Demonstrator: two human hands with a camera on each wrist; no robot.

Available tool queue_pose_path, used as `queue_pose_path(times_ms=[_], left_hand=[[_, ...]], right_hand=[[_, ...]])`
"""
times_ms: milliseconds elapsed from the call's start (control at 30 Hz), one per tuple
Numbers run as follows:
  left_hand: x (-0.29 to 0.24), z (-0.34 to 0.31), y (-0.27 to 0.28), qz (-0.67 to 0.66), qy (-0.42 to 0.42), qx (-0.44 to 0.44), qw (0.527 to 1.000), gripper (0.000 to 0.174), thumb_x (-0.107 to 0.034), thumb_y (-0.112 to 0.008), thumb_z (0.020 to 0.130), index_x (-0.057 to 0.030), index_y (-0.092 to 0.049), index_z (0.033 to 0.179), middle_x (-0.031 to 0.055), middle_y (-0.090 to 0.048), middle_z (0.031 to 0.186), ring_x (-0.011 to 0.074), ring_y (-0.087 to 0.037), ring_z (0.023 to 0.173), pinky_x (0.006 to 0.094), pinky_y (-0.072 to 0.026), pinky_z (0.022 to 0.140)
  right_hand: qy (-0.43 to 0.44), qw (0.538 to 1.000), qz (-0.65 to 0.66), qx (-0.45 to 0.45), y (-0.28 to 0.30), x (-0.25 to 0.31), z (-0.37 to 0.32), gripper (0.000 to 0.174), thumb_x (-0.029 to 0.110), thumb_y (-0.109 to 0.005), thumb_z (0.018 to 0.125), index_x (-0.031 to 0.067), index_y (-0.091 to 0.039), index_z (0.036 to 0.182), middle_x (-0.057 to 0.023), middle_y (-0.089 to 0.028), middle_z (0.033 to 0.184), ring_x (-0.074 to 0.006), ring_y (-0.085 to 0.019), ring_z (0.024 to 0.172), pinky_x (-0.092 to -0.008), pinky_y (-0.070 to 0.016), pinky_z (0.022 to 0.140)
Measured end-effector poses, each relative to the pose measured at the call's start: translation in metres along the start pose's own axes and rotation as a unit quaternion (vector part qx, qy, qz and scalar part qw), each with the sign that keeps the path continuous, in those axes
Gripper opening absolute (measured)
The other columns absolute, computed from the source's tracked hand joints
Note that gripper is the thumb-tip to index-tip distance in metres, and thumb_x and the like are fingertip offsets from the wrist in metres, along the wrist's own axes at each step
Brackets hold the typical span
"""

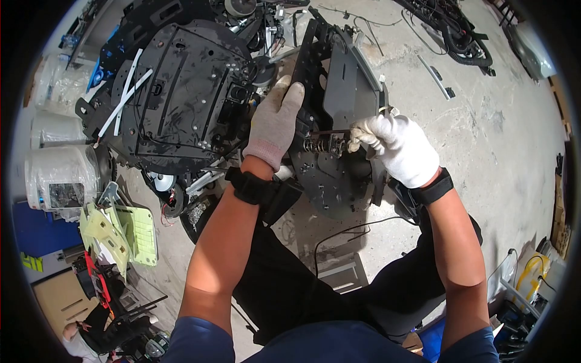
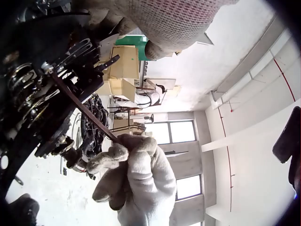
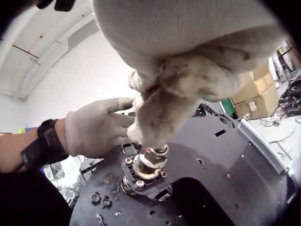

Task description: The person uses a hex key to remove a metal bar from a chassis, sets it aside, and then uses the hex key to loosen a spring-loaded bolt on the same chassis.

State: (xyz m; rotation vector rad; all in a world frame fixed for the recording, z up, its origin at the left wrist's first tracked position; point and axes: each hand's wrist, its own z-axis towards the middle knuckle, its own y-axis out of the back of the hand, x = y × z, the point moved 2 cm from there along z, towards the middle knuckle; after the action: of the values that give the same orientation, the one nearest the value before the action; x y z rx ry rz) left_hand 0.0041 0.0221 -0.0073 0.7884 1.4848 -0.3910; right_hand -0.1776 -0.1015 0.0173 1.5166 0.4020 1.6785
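In a white glove, my right hand (image 1: pixel 396 148) pinches a thin dark hex key (image 2: pixel 87 113) between thumb and curled fingers. The key's far end meets a bolt head (image 2: pixel 48 68) beside a coil spring (image 1: pixel 313 145) on a dark metal assembly (image 1: pixel 351 91). My gloved left hand (image 1: pixel 273 121) lies against the assembly's black upright part (image 1: pixel 307 60), with fingers mostly straight. From the right wrist, the left hand (image 3: pixel 96 127) shows behind the right one, and a ringed metal fitting (image 3: pixel 149 165) sits just below the right fingers.
A large round black panel (image 1: pixel 181 91) lies to the left, with white strips (image 1: pixel 124 100) on it. Yellow-green plastic parts (image 1: pixel 136 233) and wrapped white parts (image 1: pixel 60 178) are farther left. Dark cable bundles (image 1: pixel 451 30) lie at the upper right. Another person (image 1: pixel 85 345) is at the lower left.
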Motion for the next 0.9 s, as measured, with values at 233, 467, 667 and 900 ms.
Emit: queue_pose_path(times_ms=[233,467,667,900], left_hand=[[-0.001,0.000,0.001,0.007,0.012,0.004,1.000,0.055,-0.037,-0.054,0.093,0.0057,-0.050,0.128,0.0178,-0.058,0.125,0.0227,-0.053,0.117,0.0289,-0.0364,0.101],[0.002,0.006,0.006,0.052,-0.071,-0.004,0.996,0.051,-0.037,-0.050,0.093,0.0023,-0.054,0.125,0.0192,-0.061,0.121,0.0298,-0.056,0.115,0.0308,-0.0391,0.098],[0.015,0.014,0.018,0.292,-0.272,0.033,0.916,0.038,-0.021,-0.049,0.094,-0.0002,-0.054,0.126,0.0180,-0.058,0.125,0.0283,-0.057,0.113,0.0301,-0.0428,0.095],[0.009,0.000,0.006,0.472,-0.375,0.001,0.798,0.042,-0.021,-0.059,0.087,0.0035,-0.056,0.121,0.0261,-0.058,0.117,0.0337,-0.055,0.114,0.0378,-0.0425,0.099]], right_hand=[[-0.210,0.959,0.190,-0.002,-0.004,-0.002,-0.001,0.022,0.022,-0.055,0.096,0.0018,-0.063,0.102,-0.0057,-0.068,0.076,-0.0127,-0.061,0.058,-0.0253,-0.0489,0.055],[-0.284,0.865,0.411,-0.033,0.025,-0.003,-0.018,0.023,0.024,-0.055,0.096,0.0018,-0.061,0.094,-0.0075,-0.068,0.075,-0.0089,-0.061,0.055,-0.0187,-0.0442,0.045],[-0.296,0.825,0.462,0.135,0.038,-0.016,-0.114,0.028,0.027,-0.056,0.095,0.0002,-0.058,0.087,-0.0100,-0.065,0.075,-0.0179,-0.066,0.057,-0.0224,-0.0490,0.045],[-0.534,0.736,0.360,0.208,-0.051,-0.108,-0.195,0.024,0.023,-0.051,0.097,0.0005,-0.057,0.092,-0.0118,-0.068,0.078,-0.0170,-0.066,0.061,-0.0239,-0.0492,0.048]])
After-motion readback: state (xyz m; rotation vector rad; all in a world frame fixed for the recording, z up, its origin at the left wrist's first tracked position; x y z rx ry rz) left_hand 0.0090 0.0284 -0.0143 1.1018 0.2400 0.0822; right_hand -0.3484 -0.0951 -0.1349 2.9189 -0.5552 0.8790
